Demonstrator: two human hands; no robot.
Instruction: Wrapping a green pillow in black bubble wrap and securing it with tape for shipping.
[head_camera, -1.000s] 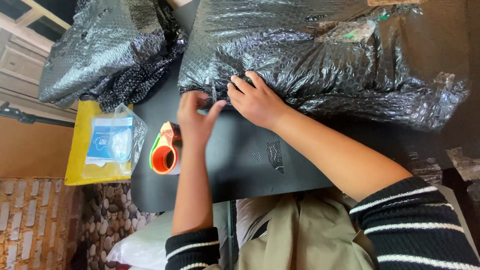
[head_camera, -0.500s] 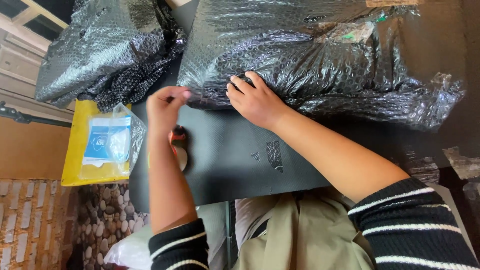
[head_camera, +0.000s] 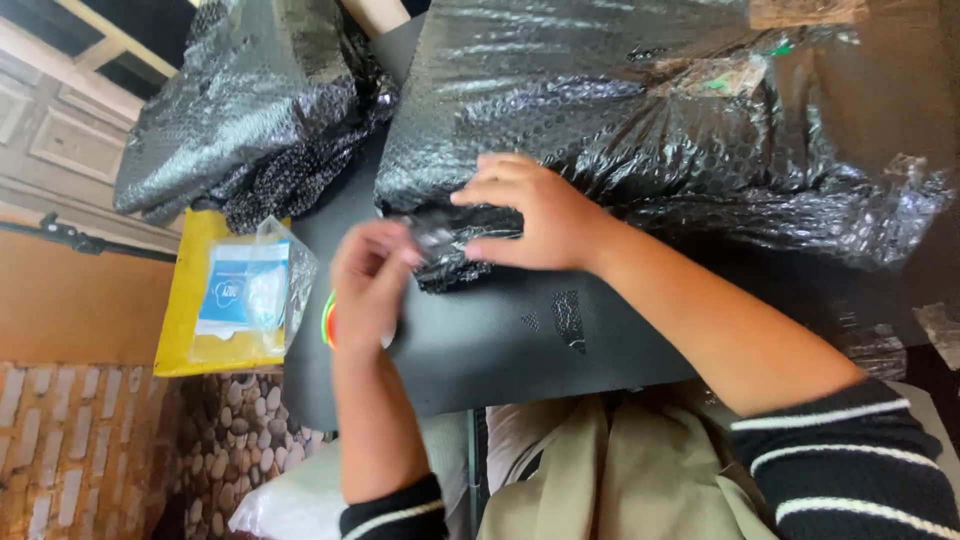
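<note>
On the black table (head_camera: 500, 340), your right hand (head_camera: 545, 215) presses flat, fingers spread, on the bubble-wrapped parcel (head_camera: 620, 120); your left hand (head_camera: 368, 280) pinches the wrap's corner (head_camera: 440, 240), fingers together.

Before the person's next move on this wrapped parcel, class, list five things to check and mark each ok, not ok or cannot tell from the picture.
1. Right hand presses flat on the parcel of black bubble wrap: ok.
2. Left hand is at the loose corner flap, fingers curled by it: ok.
3. Firm grip on a strip of tape: cannot tell, too blurred.
4. Tape dispenser within reach, mostly hidden under the left hand: ok.
5. Flap lying flat against the parcel: not ok, it is crumpled on the black table.
</note>
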